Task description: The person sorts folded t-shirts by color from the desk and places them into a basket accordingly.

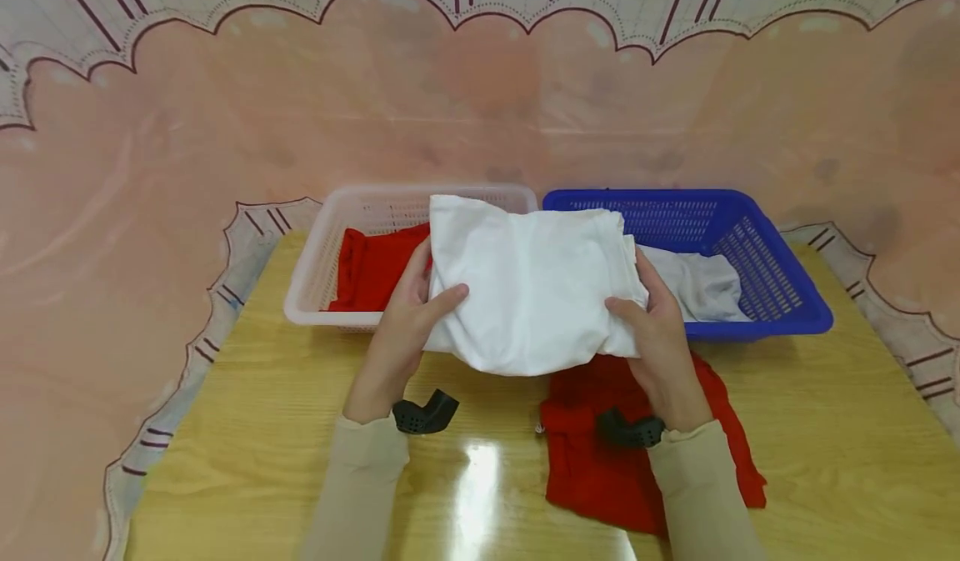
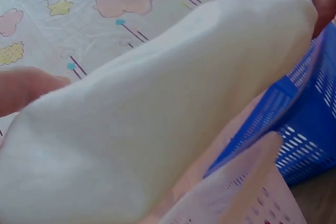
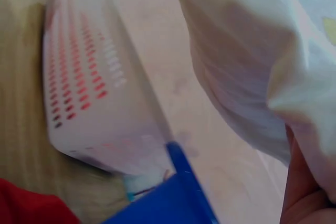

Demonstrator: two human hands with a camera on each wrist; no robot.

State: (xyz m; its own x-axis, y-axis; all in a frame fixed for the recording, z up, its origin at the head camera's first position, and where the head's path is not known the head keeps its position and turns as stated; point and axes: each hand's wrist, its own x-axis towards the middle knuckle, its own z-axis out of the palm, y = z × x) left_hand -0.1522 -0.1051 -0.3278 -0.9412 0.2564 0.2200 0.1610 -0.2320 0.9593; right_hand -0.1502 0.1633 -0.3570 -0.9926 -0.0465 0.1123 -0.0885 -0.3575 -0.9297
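A folded white cloth (image 1: 528, 286) is held up in front of the two baskets, sagging a little in the middle. My left hand (image 1: 408, 319) grips its left side, thumb on the near face and fingers behind. On the opposite side my right hand (image 1: 656, 328) pinches the edge the same way, its thumb over the front. The left wrist view shows the cloth (image 2: 136, 93) stretched between both hands. In the right wrist view the cloth (image 3: 247, 51) hangs over the fingers, which are partly hidden.
A white basket (image 1: 300, 307) with red cloth (image 1: 367, 269) inside stands at the back left. Beside it, a blue basket (image 1: 795, 303) holds white cloth (image 1: 701, 282). Another red cloth (image 1: 592, 461) lies on the wooden table (image 1: 247, 444), below the right forearm. A patterned sheet (image 1: 480, 86) covers the background.
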